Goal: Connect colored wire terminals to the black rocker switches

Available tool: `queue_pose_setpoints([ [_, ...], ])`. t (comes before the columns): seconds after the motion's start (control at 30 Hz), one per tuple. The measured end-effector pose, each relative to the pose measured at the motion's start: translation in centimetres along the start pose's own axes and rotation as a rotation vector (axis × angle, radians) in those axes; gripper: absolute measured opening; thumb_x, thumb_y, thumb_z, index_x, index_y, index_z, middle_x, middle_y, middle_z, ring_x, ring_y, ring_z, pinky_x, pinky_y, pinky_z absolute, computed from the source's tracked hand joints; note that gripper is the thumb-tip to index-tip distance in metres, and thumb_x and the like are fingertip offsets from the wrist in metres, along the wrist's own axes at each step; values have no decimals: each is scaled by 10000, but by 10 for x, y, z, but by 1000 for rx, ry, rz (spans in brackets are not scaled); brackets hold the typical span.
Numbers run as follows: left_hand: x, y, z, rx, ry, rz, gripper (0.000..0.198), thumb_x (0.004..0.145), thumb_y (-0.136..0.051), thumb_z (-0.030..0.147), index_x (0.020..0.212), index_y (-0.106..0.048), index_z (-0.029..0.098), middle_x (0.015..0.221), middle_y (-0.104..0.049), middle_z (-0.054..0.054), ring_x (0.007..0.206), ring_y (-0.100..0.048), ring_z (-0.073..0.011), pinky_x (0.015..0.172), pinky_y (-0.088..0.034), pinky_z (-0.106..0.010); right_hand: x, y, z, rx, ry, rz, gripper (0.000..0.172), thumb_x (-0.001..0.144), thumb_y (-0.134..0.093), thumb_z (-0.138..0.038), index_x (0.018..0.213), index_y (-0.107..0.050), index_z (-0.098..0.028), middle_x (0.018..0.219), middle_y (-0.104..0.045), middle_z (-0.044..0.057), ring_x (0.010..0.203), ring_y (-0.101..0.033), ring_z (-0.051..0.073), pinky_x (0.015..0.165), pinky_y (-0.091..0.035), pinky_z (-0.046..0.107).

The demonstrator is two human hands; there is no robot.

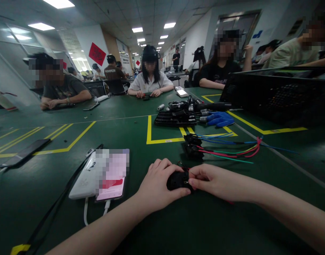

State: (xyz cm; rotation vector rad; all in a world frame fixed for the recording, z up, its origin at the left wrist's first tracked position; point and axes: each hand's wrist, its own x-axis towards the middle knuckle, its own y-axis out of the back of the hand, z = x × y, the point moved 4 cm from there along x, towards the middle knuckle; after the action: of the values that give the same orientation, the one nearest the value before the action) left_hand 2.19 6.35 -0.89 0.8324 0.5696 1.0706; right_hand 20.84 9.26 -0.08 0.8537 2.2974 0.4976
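A small black plastic housing (pixel 176 180) rests low over the table in front of me. My left hand (pixel 162 182) curls around its left side, thumb below and fingers above. At the right side of the housing, my right hand (pixel 202 177) is closed in a pinch, its fingertips against the part. A bit of red wire (pixel 187 169) shows at these fingertips, and red shows again under the wrist. A small brass-coloured piece (pixel 186 182) is visible on the housing by the right thumb. The fingers hide most of the pinched spot.
Beyond my hands lie black blocks (pixel 193 147) with coloured wires (pixel 231 152). Farther back are a black slotted part (pixel 174 118), cables and a blue glove (pixel 221 119). A phone (pixel 117 177) and white power bank (pixel 84 177) lie left. A large black case (pixel 274 95) stands right. People sit around the table.
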Motion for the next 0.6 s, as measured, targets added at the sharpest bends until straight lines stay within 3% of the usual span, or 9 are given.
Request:
queue_pose_setpoints([
  [0.13, 1, 1, 0, -51, -4, -7, 461, 889, -979, 456, 1259, -799, 247, 1244, -710, -65, 1233, -613, -358, 1072, -491, -541, -1, -3, -1, 125, -32, -71, 266, 1011, -660, -457, 875, -608, -234, 745, -516, -42, 622, -410, 131, 547, -316, 268],
  [0.27, 2, 1, 2, -46, 10, -8, 467, 850, -1013, 433, 1217, -814, 223, 1191, -708, -64, 1202, -620, -359, 1054, -494, -535, -1, -6, 0, 264, -31, -131, 370, 984, -709, -561, 862, -579, -237, 667, -415, -86, 545, -303, 102, 492, -236, 263],
  [0.6, 3, 2, 2, 1, 38, -42, 473, 876, -984, 490, 1228, -793, 239, 1203, -699, -63, 1202, -612, -359, 1040, -493, -527, 3, -10, 6, 459, 33, -155, 540, 795, -836, -703, 818, -578, -229, 648, -491, -83, 504, -328, 67, 492, -164, 268],
])
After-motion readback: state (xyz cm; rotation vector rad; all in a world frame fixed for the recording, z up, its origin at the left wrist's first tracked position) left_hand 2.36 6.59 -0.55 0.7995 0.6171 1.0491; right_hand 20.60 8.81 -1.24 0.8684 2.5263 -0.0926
